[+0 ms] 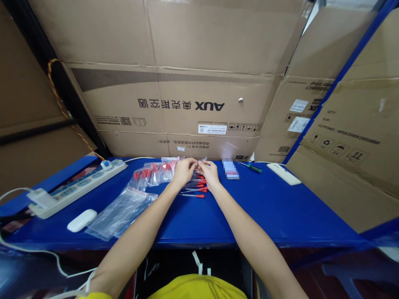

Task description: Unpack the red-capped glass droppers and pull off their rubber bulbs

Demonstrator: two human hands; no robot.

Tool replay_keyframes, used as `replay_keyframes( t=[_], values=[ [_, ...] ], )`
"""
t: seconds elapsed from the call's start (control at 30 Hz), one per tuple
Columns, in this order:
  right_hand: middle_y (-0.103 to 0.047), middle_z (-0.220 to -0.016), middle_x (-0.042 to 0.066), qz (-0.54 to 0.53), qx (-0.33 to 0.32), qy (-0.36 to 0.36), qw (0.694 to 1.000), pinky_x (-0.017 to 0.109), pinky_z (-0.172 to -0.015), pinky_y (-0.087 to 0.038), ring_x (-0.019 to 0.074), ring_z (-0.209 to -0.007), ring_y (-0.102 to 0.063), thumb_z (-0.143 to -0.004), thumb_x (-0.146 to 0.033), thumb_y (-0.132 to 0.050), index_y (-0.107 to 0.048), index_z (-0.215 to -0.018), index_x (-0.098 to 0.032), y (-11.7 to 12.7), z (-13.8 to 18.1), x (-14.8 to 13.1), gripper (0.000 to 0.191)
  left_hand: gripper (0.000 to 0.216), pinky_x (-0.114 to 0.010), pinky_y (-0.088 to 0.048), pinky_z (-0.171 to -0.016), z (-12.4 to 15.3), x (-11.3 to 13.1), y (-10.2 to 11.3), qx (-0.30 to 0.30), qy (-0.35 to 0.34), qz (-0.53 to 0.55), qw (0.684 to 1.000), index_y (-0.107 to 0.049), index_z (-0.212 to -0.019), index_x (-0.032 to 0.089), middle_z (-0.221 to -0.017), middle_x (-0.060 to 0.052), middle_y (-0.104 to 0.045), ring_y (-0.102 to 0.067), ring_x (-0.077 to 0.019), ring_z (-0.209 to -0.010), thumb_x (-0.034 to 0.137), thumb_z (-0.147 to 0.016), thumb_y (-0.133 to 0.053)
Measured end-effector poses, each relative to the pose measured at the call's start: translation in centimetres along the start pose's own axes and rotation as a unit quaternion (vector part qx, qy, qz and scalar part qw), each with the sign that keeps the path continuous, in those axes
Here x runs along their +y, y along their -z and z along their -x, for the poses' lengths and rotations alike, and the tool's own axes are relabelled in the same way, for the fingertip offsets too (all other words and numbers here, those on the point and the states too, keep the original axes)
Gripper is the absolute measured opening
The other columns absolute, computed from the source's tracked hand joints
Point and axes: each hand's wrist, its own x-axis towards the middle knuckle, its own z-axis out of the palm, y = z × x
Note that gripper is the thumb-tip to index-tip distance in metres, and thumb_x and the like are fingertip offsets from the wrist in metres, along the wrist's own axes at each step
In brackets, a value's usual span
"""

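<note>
My left hand [184,170] and my right hand [209,172] meet near the back of the blue table, fingertips pinched together. A bit of clear plastic bag [203,159] shows just above the fingertips; most of it is hidden by the fingers. Below and between the hands lie several thin clear droppers with red bulbs [201,196], their bulbs pointing right. Left of my left hand, several clear bags with red-bulbed pieces [153,168] lie in an overlapping row. Flat clear zip bags [124,211] are spread nearer to me, beside my left forearm.
At left are a white power strip [84,182] with plugs and a white rounded case [82,220]. A blurred-screen phone [230,169], a green-handled screwdriver [254,167] and a white power bank-like block [283,173] lie right. Cardboard [187,83] walls the blue table [264,216].
</note>
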Motion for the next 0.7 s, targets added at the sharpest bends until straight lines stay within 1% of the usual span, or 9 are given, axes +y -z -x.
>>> replay_keyframes(
  t=[0.07,0.17,0.37,0.47,0.6,0.7],
  values=[
    [-0.068,-0.062,-0.005,0.000,0.010,-0.007,1.000,0.021,-0.058,-0.058,0.0111,-0.054,-0.067,-0.075,-0.027,-0.085,-0.060,-0.085,-0.018,0.08,-0.08,-0.03,0.029,0.021,-0.031,-0.055,-0.079,0.00,-0.08,-0.26,0.004,-0.008,-0.011,1.000,-0.079,-0.099,0.019,-0.090,-0.006,-0.081,-0.075,-0.0215,-0.082,0.016,-0.094,-0.059],
    [-0.070,-0.065,-0.002,0.006,0.020,-0.012,1.000,0.021,-0.057,-0.058,0.0107,-0.052,-0.067,-0.076,-0.025,-0.084,-0.064,-0.082,-0.017,0.21,-0.16,-0.07,0.023,0.021,-0.032,-0.054,-0.081,-0.04,-0.36,-0.63,0.012,-0.015,-0.020,1.000,-0.079,-0.099,0.019,-0.090,-0.007,-0.081,-0.074,-0.0216,-0.082,0.017,-0.094,-0.059],
    [-0.068,-0.061,-0.001,0.032,0.000,-0.018,0.999,0.023,-0.054,-0.057,0.0141,-0.053,-0.068,-0.078,-0.026,-0.079,-0.067,-0.077,-0.016,0.43,-0.19,-0.40,0.016,0.018,-0.030,-0.052,-0.077,-0.07,-0.70,-0.85,0.002,0.028,0.021,0.999,-0.077,-0.095,0.018,-0.086,-0.005,-0.080,-0.071,-0.0202,-0.076,0.021,-0.095,-0.059],
    [-0.068,-0.063,-0.002,0.051,-0.023,0.000,0.998,0.022,-0.052,-0.055,0.0131,-0.052,-0.067,-0.077,-0.030,-0.079,-0.068,-0.079,-0.017,0.48,-0.24,-0.57,0.017,0.017,-0.030,-0.051,-0.077,-0.10,-0.71,-0.79,0.002,0.039,0.025,0.999,-0.075,-0.094,0.018,-0.085,-0.005,-0.079,-0.070,-0.0202,-0.076,0.021,-0.095,-0.058],
    [-0.067,-0.068,-0.003,0.079,-0.050,0.033,0.995,0.020,-0.052,-0.052,0.0105,-0.052,-0.064,-0.078,-0.039,-0.075,-0.064,-0.082,-0.019,0.59,-0.33,-0.69,0.023,0.018,-0.031,-0.050,-0.080,-0.22,-0.66,-0.60,0.019,0.035,0.025,0.999,-0.072,-0.092,0.018,-0.089,-0.006,-0.078,-0.070,-0.0209,-0.081,0.019,-0.095,-0.054],
    [-0.065,-0.071,-0.003,0.142,-0.076,0.085,0.983,0.021,-0.053,-0.051,0.0110,-0.055,-0.063,-0.081,-0.046,-0.070,-0.060,-0.083,-0.022,0.86,-0.31,-0.87,0.026,0.017,-0.030,-0.049,-0.077,-0.25,-0.39,-0.31,0.027,0.036,0.033,0.998,-0.070,-0.091,0.018,-0.088,-0.006,-0.077,-0.069,-0.0202,-0.079,0.021,-0.096,-0.054]
  ],
)
